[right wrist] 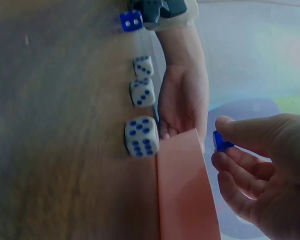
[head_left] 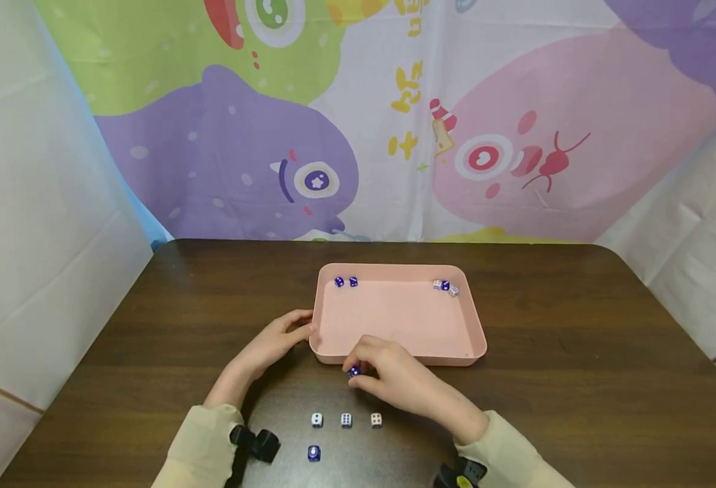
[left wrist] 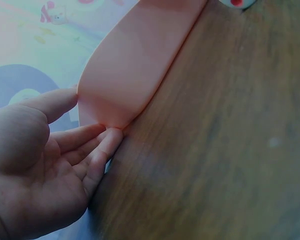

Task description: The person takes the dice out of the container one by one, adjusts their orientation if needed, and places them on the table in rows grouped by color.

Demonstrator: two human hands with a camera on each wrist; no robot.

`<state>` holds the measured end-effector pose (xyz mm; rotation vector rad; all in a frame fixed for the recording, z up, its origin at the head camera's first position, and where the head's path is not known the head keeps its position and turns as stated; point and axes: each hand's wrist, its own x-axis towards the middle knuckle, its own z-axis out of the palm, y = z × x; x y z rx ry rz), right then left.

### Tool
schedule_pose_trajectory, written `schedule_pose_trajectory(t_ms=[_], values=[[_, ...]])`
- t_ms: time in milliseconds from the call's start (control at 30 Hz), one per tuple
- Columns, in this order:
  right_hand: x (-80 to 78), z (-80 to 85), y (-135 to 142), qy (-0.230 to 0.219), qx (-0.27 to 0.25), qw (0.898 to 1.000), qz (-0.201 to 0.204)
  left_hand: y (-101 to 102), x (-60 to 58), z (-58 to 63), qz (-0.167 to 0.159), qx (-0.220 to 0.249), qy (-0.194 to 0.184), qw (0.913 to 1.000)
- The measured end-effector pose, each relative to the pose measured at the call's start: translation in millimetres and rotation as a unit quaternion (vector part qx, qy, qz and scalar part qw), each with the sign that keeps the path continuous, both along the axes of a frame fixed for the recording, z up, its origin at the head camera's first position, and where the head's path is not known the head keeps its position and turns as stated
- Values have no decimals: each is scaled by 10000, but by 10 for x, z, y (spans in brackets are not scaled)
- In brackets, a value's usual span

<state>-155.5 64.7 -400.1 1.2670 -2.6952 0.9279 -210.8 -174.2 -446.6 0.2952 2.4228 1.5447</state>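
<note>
Between thumb and fingers my right hand (head_left: 394, 376) pinches a blue die (head_left: 354, 371), just in front of the near wall of a pink tray (head_left: 394, 360). In the right wrist view this blue die (right wrist: 222, 142) shows at the fingertips, above the tray's rim. My left hand (head_left: 272, 344) touches the tray's left side; the left wrist view has its thumb at the rim and its fingers along the outer corner. On the table nearer me, three white dice (head_left: 346, 420) form a row, with one blue die (head_left: 314, 453) below the leftmost.
Inside the tray, two blue dice (head_left: 353, 281) lie at the far left corner. At its far right corner sit two white dice (head_left: 453, 291) with a blue die (head_left: 445, 286) between them. Behind the brown table (head_left: 578, 339) hangs a cartoon-printed cloth (head_left: 242, 149).
</note>
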Motion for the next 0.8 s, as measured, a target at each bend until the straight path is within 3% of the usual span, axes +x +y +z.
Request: schedule_pose_trajectory(t_ms=[400, 800], values=[[137, -31, -53, -361, 525, 9965, 533, -2, 15, 24, -57, 37, 10, 10000], [262, -39, -78, 152, 694, 9926, 988, -1, 17, 33, -58, 51, -13, 10000]])
